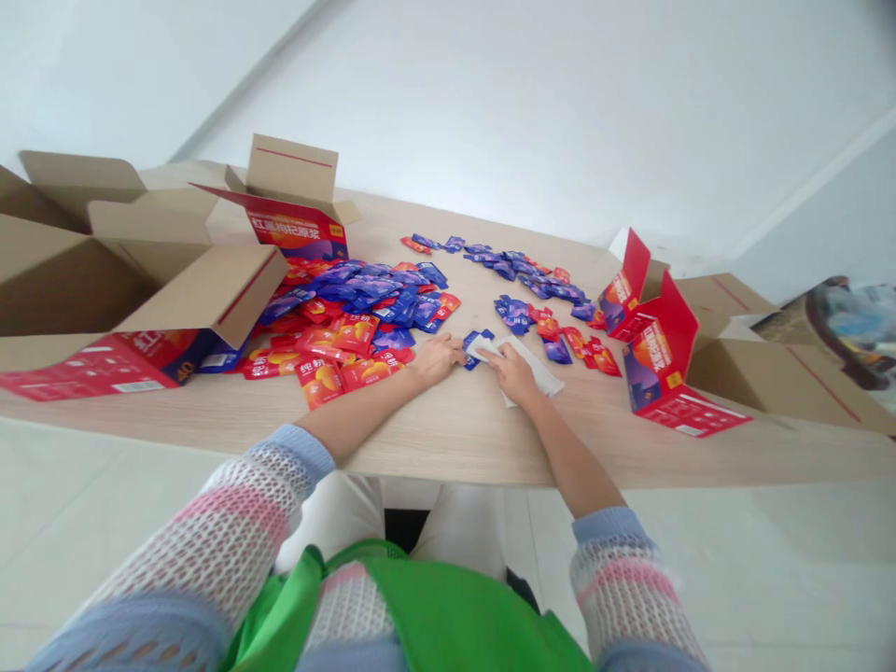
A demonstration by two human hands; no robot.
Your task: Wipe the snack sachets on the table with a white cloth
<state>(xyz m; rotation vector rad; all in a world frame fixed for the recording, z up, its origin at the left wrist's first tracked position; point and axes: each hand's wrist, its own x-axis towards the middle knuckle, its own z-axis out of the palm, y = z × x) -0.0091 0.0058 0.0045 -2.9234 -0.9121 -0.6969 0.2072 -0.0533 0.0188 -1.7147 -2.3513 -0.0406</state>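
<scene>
My left hand (440,360) rests on the table with curled fingers, pinching the left edge of a small blue sachet (471,360). My right hand (513,371) grips a folded white cloth (542,371), and part of the cloth lies over the sachet's right side. Whether the cloth is fabric or paper cannot be made out. Left of my left hand spreads a big heap of red sachets (322,347) and blue sachets (371,285). Beyond my right hand, a looser line of blue sachets (514,315) and red ones runs across the table.
Open cardboard cartons stand at the left (140,359), at the back left (294,229) and at the right (662,359), flaps spread. The wooden table's front edge (448,474) runs close to my body. A white wall (532,112) rises behind. Blurred items lie far right.
</scene>
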